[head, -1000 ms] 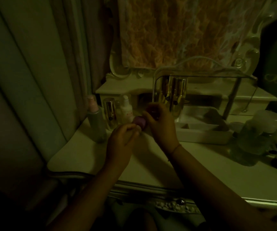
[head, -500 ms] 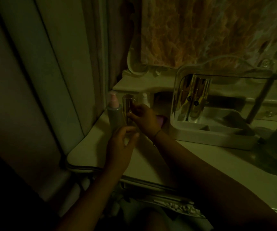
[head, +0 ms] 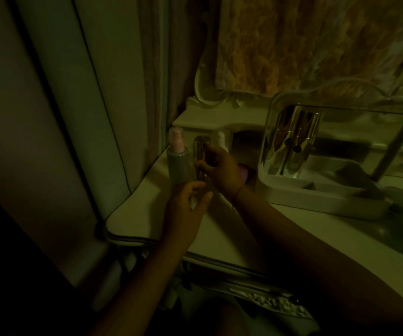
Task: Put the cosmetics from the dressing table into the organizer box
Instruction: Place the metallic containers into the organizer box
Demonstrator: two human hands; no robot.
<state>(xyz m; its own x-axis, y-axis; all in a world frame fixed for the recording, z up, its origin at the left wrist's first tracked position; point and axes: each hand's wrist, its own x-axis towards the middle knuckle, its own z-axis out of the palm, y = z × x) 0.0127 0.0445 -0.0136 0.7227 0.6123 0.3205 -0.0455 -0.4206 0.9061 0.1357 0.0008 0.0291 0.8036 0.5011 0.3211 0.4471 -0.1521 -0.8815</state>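
The picture is very dim, with a murky green-yellow cast over everything. The brightest spots are glints on the gold bottles standing in the organizer box and a faint sheen on the dressing table. Both forearms and the lower left corner sink into near-black shadow. Detail is soft and grainy throughout. The wide lens bends the curtain folds at the left edge.

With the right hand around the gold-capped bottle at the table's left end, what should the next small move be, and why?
Probably lift the gold-capped bottle straight up, then carry it right to the organizer box. The right hand already wraps it, it stands close beside the pink-capped bottle, and the left hand hovers open below.
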